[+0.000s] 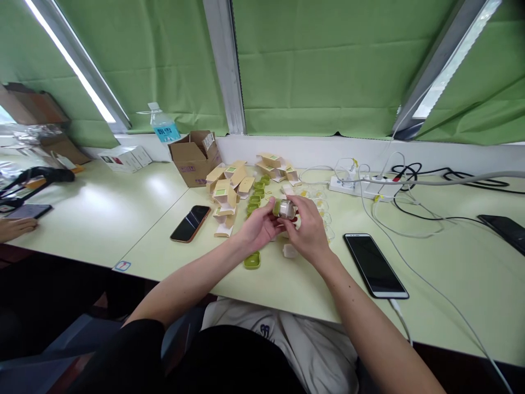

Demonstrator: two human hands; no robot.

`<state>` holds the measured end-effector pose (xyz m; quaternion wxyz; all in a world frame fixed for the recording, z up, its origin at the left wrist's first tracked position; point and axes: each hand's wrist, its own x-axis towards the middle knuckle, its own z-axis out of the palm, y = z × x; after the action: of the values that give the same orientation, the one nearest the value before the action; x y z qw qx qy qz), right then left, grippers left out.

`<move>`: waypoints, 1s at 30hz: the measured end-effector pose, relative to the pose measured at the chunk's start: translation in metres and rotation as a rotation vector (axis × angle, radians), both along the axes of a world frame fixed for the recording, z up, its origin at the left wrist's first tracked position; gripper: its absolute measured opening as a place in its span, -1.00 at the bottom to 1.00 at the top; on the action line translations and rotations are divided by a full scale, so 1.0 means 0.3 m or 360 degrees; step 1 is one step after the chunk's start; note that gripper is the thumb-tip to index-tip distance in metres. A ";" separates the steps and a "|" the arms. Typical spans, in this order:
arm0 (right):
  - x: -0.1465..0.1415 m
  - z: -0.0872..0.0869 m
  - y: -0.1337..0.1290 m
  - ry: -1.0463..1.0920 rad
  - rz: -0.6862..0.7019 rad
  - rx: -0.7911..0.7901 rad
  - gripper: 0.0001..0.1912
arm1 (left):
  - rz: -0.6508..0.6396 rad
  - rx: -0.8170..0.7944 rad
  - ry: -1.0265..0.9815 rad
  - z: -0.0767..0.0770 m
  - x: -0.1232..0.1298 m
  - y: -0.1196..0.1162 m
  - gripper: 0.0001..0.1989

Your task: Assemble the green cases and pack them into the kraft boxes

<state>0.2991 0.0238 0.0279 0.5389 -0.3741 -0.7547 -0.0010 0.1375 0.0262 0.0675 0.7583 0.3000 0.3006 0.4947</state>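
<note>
Both hands meet over the middle of the table around a small clear container with a green part (284, 208). My left hand (259, 225) has its fingers closed on the green side. My right hand (307, 225) grips the clear side from above and right. Below them a green lid (252, 260) and a small whitish piece (289, 251) lie on the table. A row of green pieces (254, 200) runs away behind my left hand. Clear plastic pieces (322, 205) lie behind my right hand.
Opened small cartons (224, 200) and a phone (191, 224) lie left; a cardboard box (196, 158) stands behind. At right are a charging phone (375, 265), cables and a power strip (365, 187). Another person's hand (18, 229) rests far left.
</note>
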 end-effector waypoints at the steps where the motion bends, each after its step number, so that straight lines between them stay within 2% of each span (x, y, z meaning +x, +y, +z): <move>1: 0.003 0.000 0.002 -0.0014 -0.0007 0.0013 -0.49 | 0.0012 -0.0060 -0.0051 -0.002 0.006 -0.003 -0.70; 8: 0.008 0.022 -0.010 -0.0120 -0.0059 0.0065 -0.51 | 0.0201 -0.0105 0.0019 -0.023 0.007 0.021 -0.76; 13: 0.014 0.034 -0.019 -0.0021 -0.0097 0.0054 -0.51 | 0.0298 -0.0118 -0.0018 -0.013 -0.008 0.028 -0.76; 17: 0.031 0.055 -0.021 0.0170 -0.0057 -0.0101 -0.43 | 0.0369 -0.0201 -0.0021 0.014 -0.025 0.032 -0.75; 21: 0.072 0.105 -0.049 0.0275 -0.0019 -0.0349 -0.35 | 0.0415 -0.0218 -0.0019 0.024 -0.037 0.041 -0.75; 23: 0.104 0.137 -0.093 0.0171 -0.0040 -0.0508 -0.40 | 0.0438 -0.0215 -0.0003 0.021 -0.041 0.045 -0.76; 26: 0.153 0.161 -0.194 -0.0264 -0.0180 -0.0633 -0.47 | 0.0444 -0.0188 0.0013 0.010 -0.043 0.049 -0.76; 30: 0.186 0.111 -0.323 -0.0767 -0.0615 -0.0614 -0.52 | 0.0413 -0.0152 0.0028 0.000 -0.037 0.047 -0.78</move>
<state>0.3549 -0.0732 0.0613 0.2550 -0.5937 -0.7617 -0.0485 0.1265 0.0404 0.0677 0.6986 0.2264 0.3666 0.5712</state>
